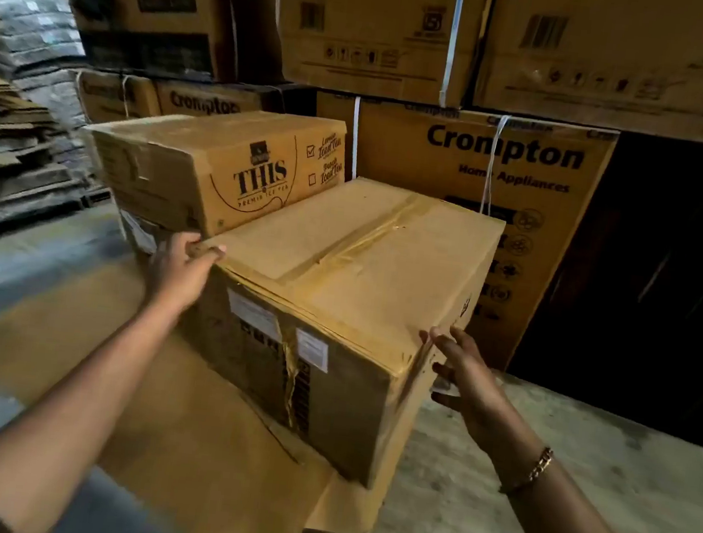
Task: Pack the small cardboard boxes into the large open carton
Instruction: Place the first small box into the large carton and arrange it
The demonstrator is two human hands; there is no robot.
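A taped-shut brown cardboard box [353,275] stands in front of me on flat cardboard sheets [173,434] laid on the floor. Behind it and to the left sits a second closed box printed "THIS Premium Ice Tea" [217,163]. My left hand [181,266] grips the near box's top left corner, fingers curled over the edge. My right hand [466,380] hovers at the box's right side near the front corner, fingers spread, touching or almost touching the wall. No large open carton is in view.
Big strapped "Crompton" cartons [481,184] are stacked behind and above. Flattened cardboard piles [8,148] lie at the left. A dark cabinet or door [655,279] stands at the right. Bare concrete floor [558,478] lies at the lower right.
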